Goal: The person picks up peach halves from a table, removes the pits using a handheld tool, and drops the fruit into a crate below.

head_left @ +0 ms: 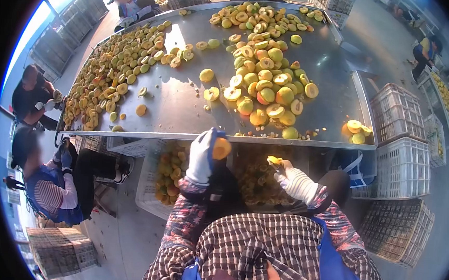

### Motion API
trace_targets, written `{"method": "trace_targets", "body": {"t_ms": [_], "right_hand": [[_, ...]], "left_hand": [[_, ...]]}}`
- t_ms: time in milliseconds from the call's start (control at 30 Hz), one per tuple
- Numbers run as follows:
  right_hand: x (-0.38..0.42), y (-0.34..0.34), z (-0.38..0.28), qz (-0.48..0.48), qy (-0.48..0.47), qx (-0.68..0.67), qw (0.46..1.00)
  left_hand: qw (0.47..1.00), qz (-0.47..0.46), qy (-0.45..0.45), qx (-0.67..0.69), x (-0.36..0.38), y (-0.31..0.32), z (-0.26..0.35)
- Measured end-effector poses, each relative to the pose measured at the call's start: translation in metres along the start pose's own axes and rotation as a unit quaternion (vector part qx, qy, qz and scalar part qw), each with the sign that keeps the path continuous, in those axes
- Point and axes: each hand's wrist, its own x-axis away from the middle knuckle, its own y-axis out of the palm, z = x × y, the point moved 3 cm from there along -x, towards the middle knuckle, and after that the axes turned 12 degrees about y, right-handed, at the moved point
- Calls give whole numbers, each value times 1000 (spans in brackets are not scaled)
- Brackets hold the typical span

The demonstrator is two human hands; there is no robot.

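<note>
My left hand [203,156], in a white and blue glove, holds an orange-yellow fruit half [222,148] just below the table's front edge. To the right, my right hand [297,180], in a striped glove with bare fingertips, pinches a small yellow piece [274,160]. Behind them, a large pile of halved and whole fruit [264,85] lies on the metal table [177,103]. Another pile of fruit halves [104,74] spreads along the table's left side. Under the front edge, a crate of fruit [170,175] sits left of my knees, and more fruit pieces [263,182] lie between them.
The raised table rim [287,142] runs just beyond my hands. White crates [402,168] stand stacked at the right, with a tilted crate [398,230] below. A seated person [49,185] is at the left; others sit around the table. A wooden-looking crate [60,251] stands lower left.
</note>
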Motion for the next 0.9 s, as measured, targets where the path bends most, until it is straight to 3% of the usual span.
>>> {"method": "trace_targets", "body": {"t_ms": [33, 100, 167, 267, 333, 433, 500, 567, 633, 700, 767, 833, 867, 900], "right_hand": [[0, 2, 6, 26, 34, 108, 993], [-8, 16, 27, 5, 41, 92, 995], [0, 8, 8, -18, 115, 206, 972], [-9, 16, 20, -41, 146, 285, 947], [-11, 17, 19, -42, 153, 292, 943], [-18, 22, 23, -51, 189, 292, 936], [-18, 20, 25, -60, 220, 283, 932], [-14, 12, 19, -63, 170, 301, 936], [-12, 8, 18, -77, 176, 306, 933], [-9, 8, 17, -35, 157, 279, 947], [-5, 2, 10, -17, 135, 236, 962], [-1, -6, 3, 1, 112, 192, 975], [1, -11, -2, 36, 71, 129, 988], [3, -13, -6, 68, 31, 64, 995]], "left_hand": [[949, 43, -243, 195, 24, -4, -27], [905, 7, -394, 159, 41, -25, -49], [957, -54, -282, -41, 33, -35, -55], [984, -56, -169, -8, -21, -16, -40], [966, -98, -215, 102, -51, 21, -46], [985, -145, -93, 27, -82, 87, -61], [969, -239, -57, -12, -100, 111, -57], [925, -353, 7, -141, -95, 145, -76], [928, -345, 4, -138, -93, 154, -84], [917, -378, -73, -109, -97, 150, -95], [934, -335, -73, -99, -92, 129, -98], [983, -141, -110, 46, -86, 103, -105], [915, -90, -258, 296, -81, 93, -105], [717, 13, -387, 579, -70, 86, -97]]}}
